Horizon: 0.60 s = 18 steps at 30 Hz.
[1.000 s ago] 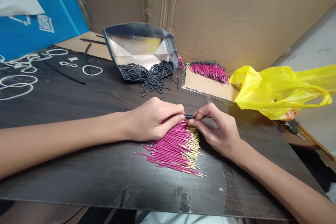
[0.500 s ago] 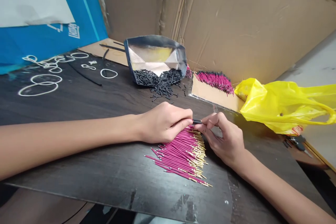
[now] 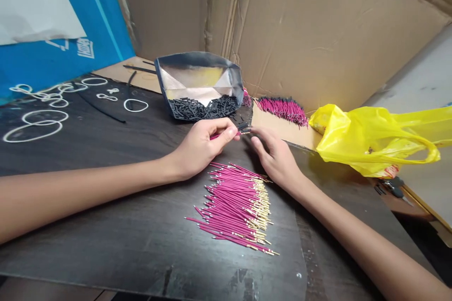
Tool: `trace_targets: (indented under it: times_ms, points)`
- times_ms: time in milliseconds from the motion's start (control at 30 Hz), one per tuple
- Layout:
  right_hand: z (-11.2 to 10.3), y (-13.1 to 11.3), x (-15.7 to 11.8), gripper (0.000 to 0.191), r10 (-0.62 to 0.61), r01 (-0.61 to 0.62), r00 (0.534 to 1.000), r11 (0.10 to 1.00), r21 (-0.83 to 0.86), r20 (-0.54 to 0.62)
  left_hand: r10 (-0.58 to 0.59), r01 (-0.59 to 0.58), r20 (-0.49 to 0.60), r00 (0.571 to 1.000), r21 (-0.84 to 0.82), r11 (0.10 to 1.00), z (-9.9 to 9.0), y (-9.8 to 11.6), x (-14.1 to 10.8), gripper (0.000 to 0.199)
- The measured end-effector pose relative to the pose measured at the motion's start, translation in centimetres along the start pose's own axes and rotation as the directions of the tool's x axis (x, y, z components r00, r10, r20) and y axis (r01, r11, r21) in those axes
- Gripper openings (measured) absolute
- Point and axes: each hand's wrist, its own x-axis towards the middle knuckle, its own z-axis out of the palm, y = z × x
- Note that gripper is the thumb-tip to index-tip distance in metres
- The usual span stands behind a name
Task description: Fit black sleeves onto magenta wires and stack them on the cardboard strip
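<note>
My left hand pinches a pink wire between thumb and forefinger. The wire's gold-coloured tip points right, toward my right hand. That hand is low over the table with thumb and fingers apart, its fingertips beside a few loose short black tubes; whether it touches one is hard to make out. Below both hands lies a pile of pink wires, most gold ends facing right. Just beyond my left hand, a dark folded box lies open toward me, holding many short black tubes.
White rubber bands and a long black tube lie at the left. Pink wires with black ends rest on a cardboard sheet at the back right. Beside it sits a yellow plastic bag. Cardboard walls the back.
Both hands have moved away from the wire pile toward the box. My right fingers have parted from the black tube they pinched. The loose tubes before the box are now largely hidden behind my left hand.
</note>
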Motion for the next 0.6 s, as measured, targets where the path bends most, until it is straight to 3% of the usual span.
trace_targets:
  times_ms: [233, 467, 600]
  points:
    - [2.7, 1.0, 3.9, 0.026, -0.01, 0.056, 0.989, 0.949, -0.311, 0.149, -0.035, 0.035, 0.019, 0.999, 0.004, 0.999, -0.2, 0.2, -0.2, 0.027]
    - [0.8, 0.4, 3.1, 0.02, -0.006, 0.078, 0.982, 0.923, -0.377, 0.189, 0.004, -0.008, 0.039, 0.999, 0.112, 0.994, -0.1, 0.8, -0.4, 0.029]
    - [-1.3, 0.3, 0.2, 0.012, -0.019, 0.065, 0.983, 0.965, -0.254, 0.18, 0.01, -0.019, 0.056, 0.998, 0.16, 0.987, 0.0, 0.7, -0.5, 0.03]
